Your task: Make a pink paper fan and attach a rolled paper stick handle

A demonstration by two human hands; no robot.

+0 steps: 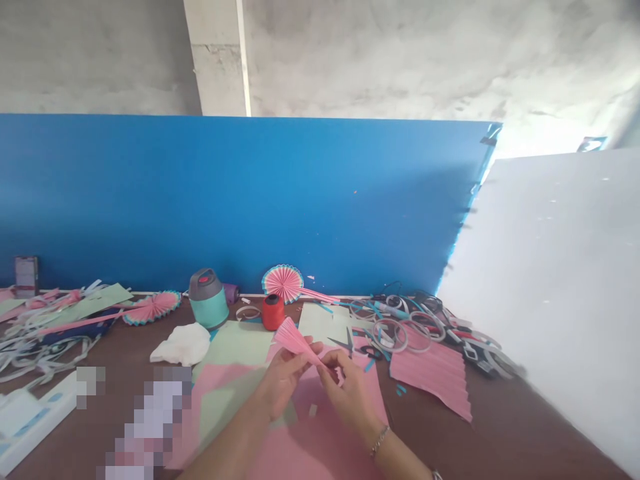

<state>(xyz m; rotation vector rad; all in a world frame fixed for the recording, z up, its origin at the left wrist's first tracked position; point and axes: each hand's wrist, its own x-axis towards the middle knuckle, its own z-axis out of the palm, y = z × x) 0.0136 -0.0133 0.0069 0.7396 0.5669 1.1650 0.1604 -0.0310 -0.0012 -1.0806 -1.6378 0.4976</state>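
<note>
A pleated strip of pink paper (294, 337) is held above the table between both hands, its far end fanned out a little. My left hand (286, 379) pinches it near the middle. My right hand (346, 381) has its fingers closed round the near end and partly hides it. Beneath the hands lie flat sheets of pink paper (320, 453) and pale green paper (240, 341). Open black scissors (349, 341) rest just beyond my right hand. A red spool of thread (273, 313) stands beyond the left hand.
A finished pink paper fan (283, 284) leans at the blue partition (300, 193); another pink fan (153, 308) lies left. A teal container (209, 300) stands near white tissue (181, 345). Rings of tape (390, 335) and pleated pink paper (433, 370) lie right.
</note>
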